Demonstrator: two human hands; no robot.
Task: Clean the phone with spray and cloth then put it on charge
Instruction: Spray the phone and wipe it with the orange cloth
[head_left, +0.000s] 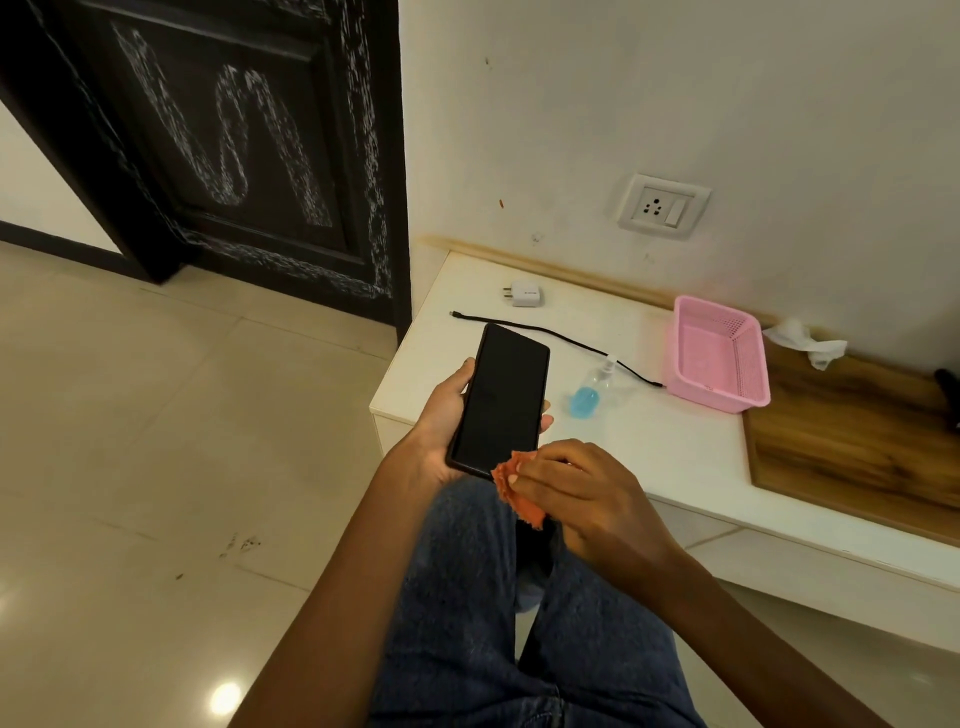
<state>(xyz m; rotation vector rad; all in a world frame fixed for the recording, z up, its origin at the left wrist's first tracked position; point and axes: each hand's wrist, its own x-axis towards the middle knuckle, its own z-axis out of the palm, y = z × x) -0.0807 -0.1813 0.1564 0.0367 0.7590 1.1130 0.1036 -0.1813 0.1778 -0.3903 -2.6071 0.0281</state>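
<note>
Lining pale wall: low white shelf (675, 441).

Left hand (447, 415) gripping dark-screened phone (498, 400) by its edges, above the lap. Right hand (576, 499) pinching orange cloth (511, 491) at the phone's lower corner. On white shelf (649, 441): spray bottle (589, 392), black cable (550, 338), white charger (524, 294), pink basket (719, 353). Wall socket (662, 205) above.

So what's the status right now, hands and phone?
Left hand holds phone. Right hand pinches orange cloth at its lower edge. Cable unplugged. Nothing blocking.
</note>
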